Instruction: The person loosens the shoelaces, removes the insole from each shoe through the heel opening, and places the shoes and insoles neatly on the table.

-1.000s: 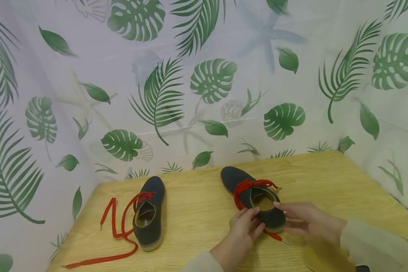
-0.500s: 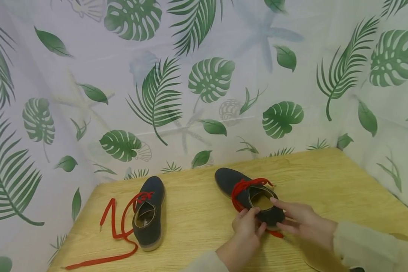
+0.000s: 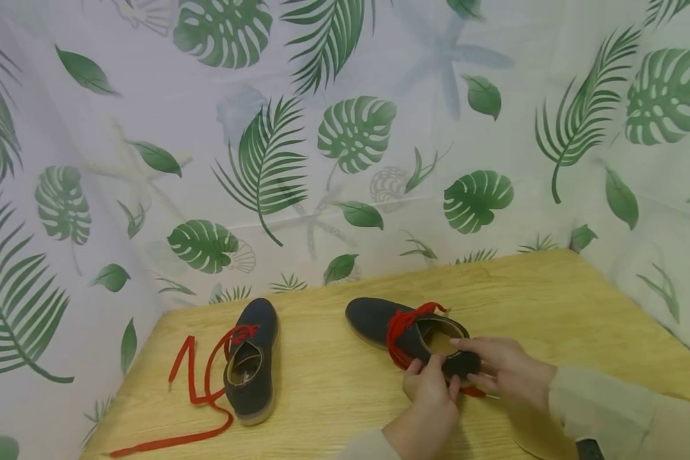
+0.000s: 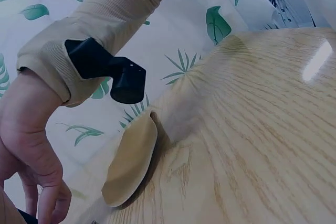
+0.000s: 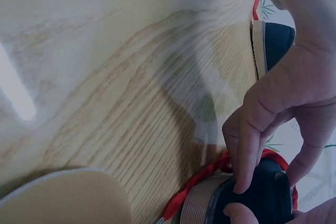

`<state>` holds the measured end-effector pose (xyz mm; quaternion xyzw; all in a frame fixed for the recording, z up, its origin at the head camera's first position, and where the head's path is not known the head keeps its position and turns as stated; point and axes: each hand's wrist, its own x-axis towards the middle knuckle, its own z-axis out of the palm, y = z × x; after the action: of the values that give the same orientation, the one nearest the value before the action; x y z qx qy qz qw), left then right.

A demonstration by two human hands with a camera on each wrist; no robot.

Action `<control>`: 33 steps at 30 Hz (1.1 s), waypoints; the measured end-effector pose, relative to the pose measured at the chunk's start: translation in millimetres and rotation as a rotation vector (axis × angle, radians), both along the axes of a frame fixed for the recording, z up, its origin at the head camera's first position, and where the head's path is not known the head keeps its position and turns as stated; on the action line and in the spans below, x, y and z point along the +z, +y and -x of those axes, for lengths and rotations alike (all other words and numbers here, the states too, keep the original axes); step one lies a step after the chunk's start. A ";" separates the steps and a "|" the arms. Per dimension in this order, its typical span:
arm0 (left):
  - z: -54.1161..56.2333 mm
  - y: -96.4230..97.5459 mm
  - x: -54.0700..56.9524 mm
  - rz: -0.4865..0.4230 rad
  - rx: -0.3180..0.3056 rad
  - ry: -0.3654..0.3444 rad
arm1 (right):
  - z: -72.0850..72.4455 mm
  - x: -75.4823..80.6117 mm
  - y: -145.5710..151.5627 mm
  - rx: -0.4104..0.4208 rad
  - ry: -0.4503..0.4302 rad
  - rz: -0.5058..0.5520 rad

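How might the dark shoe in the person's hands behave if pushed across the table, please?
The dark shoe would probably hold its shape, since it stands open without visible sagging. It seems unlikely to roll, given its long form and ribbed pale sole. The red lace end might trail or catch, as it sticks out loose beside the heel.

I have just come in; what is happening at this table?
A person holds a dark shoe by its heel end with the left hand and right hand. A second shoe stands untouched on their left, its red lace loose on the table. A tan insole-shaped piece lies near the right sleeve.
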<state>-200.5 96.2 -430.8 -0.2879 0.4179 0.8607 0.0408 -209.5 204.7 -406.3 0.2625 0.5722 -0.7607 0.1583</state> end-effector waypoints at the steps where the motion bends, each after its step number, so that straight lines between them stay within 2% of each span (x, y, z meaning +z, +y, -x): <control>1: -0.3 1.4 0.0 -0.003 0.008 0.003 | 0.3 0.4 0.7 0.001 0.002 0.002; 8: 0.7 0.9 3.3 -0.021 0.029 -0.002 | 2.0 0.9 3.2 -0.011 0.038 0.017; 11: 1.2 -2.2 3.1 -0.028 0.018 -0.009 | 2.7 -0.4 3.1 -0.013 0.059 0.005; 14: 0.7 -8.3 -0.6 0.007 -0.010 -0.007 | 4.1 -2.3 4.8 0.002 0.072 -0.014; 18: 1.6 -23.6 -4.6 0.100 -0.040 0.040 | 5.9 -4.4 7.7 0.031 0.081 -0.049; 22: 8.8 -45.7 -3.9 0.207 -0.034 0.118 | 6.3 -5.8 9.5 0.043 0.084 -0.085; 29: 20.3 -75.5 1.3 0.312 -0.031 0.162 | 6.5 -8.2 10.2 0.042 0.081 -0.095; 31: 25.7 -81.9 0.3 0.364 -0.035 0.216 | 6.8 -8.2 10.2 0.046 0.086 -0.092; 33: 33.6 -89.6 -3.7 0.456 -0.061 0.287 | 7.0 -7.7 10.3 0.055 0.095 -0.089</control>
<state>-234.1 6.6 -434.5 -0.1521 0.6111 0.7746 -0.0588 -216.5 215.0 -414.0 0.2172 0.6192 -0.7414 0.1402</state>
